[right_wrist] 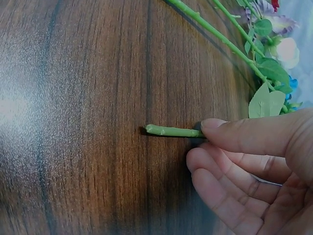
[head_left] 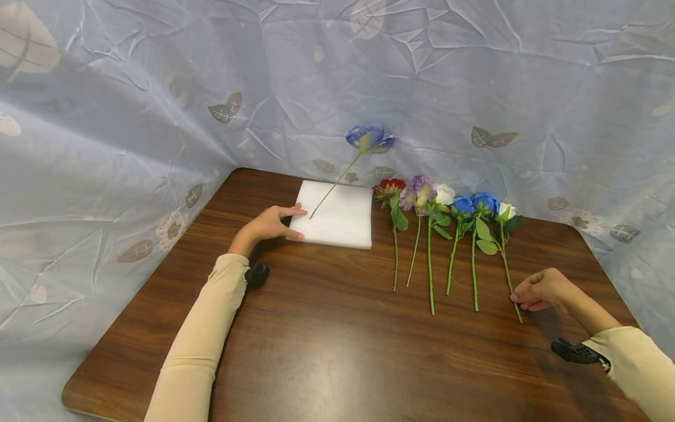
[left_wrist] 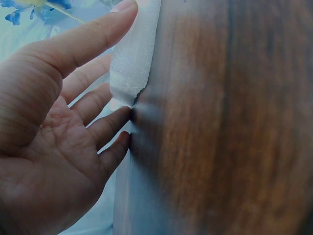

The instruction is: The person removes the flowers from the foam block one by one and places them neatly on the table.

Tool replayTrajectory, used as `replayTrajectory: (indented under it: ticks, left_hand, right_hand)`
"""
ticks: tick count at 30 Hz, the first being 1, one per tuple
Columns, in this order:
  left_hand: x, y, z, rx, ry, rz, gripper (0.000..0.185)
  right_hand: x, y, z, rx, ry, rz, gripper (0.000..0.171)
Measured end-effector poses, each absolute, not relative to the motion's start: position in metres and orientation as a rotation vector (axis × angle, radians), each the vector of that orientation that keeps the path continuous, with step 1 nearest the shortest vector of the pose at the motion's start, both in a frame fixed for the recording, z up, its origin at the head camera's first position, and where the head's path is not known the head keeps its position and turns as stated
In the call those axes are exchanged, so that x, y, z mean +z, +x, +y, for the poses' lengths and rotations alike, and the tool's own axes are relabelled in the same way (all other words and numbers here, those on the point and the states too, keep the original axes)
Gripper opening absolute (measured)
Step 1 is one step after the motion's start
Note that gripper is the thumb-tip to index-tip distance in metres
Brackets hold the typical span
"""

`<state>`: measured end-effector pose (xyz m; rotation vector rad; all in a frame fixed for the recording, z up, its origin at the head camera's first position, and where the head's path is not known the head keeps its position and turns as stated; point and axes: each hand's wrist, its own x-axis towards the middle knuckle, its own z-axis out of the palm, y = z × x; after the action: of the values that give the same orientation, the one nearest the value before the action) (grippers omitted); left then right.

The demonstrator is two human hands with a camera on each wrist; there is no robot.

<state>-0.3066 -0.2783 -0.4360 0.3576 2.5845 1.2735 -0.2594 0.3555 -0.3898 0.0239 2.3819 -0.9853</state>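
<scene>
A white foam block (head_left: 345,220) lies flat at the back left of the table. Upright in it, leaning to the right, stands a blue flower (head_left: 371,139) on a thin stem. My left hand (head_left: 271,223) touches the block's left end with spread, fairly straight fingers; the thumb (left_wrist: 93,41) lies against the foam in the left wrist view. At the right end of a row of flowers, my right hand (head_left: 543,291) pinches the lower stem of a white rose (head_left: 506,212) between thumb and fingers. The stem's cut end (right_wrist: 168,130) sticks out past the thumb, close to the tabletop.
Left of the white rose lie two blue roses (head_left: 485,204), another white rose (head_left: 444,194), a purple flower (head_left: 422,190) and a red flower (head_left: 390,189), stems toward me. A patterned cloth (head_left: 327,76) hangs behind the wooden table (head_left: 337,351).
</scene>
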Motion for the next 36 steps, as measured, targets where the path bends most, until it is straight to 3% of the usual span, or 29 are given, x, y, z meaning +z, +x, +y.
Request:
replayTrajectory:
  ticks: [27,36]
  left_hand:
    - [-0.436,-0.308,-0.279,1.236,0.358,2.609,0.077]
    - [-0.437,-0.308,-0.278,1.224,0.361,2.61,0.077]
  right_hand:
    - [-0.383,-0.268,0.353,-0.973,-0.004,2.404,0.017]
    - [-0.372,-0.28,0.332,-1.015,-0.068,2.422,0.031]
